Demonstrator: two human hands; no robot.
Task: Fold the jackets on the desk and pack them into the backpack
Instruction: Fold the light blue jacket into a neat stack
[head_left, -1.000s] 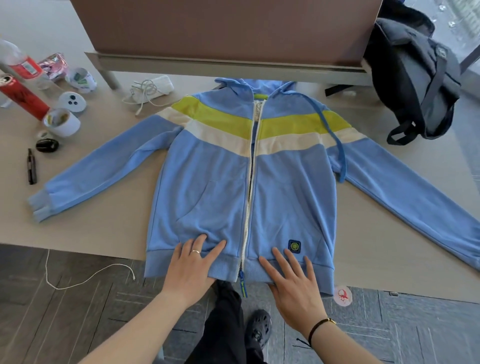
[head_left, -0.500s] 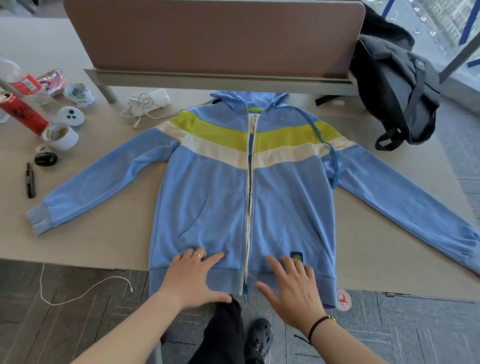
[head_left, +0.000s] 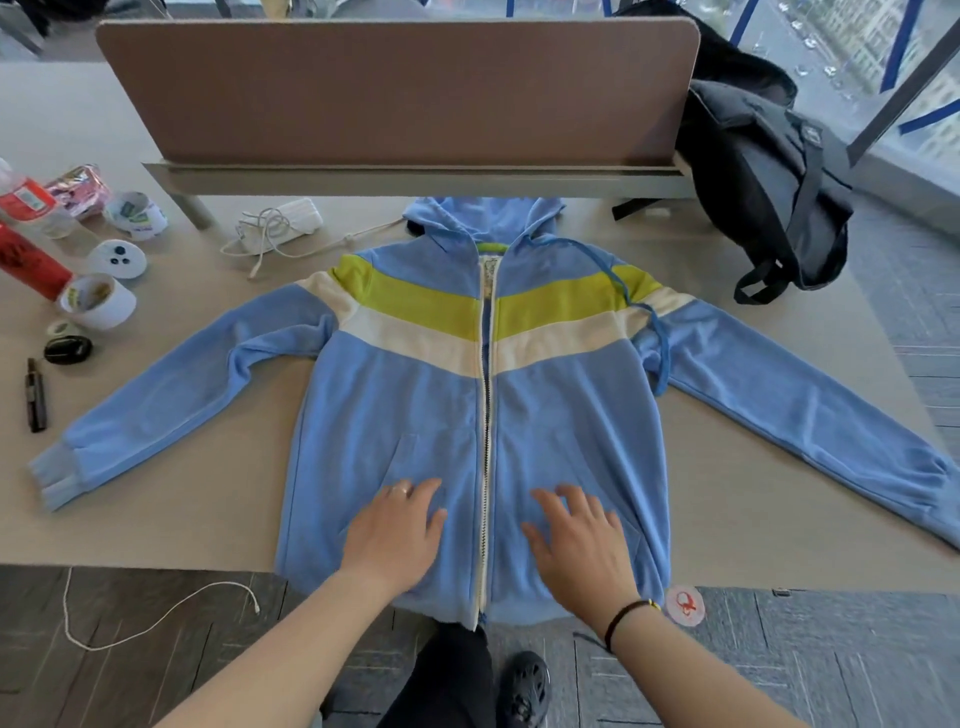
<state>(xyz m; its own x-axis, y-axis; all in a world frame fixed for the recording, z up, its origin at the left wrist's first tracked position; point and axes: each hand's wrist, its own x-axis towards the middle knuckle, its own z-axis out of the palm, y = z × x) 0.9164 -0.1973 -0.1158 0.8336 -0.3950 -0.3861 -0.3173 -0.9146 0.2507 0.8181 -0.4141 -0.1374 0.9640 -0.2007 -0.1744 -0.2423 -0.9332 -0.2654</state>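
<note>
While the jacket (head_left: 395, 410) lies zipped and spread flat on the desk (head_left: 171, 499), the left hand (head_left: 396, 535) and right hand (head_left: 582, 545), fingers straight and gripping nothing, have slid up from its hem onto the pockets; the backpack (head_left: 769, 171) sits far beyond the right hand.

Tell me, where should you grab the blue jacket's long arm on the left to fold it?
Probably at the ribbed cuff of the left sleeve, coming from the outer left. The sleeve lies flat and stretched out on the desk, so its free end lifts easily and swings over the hoodie.
</note>
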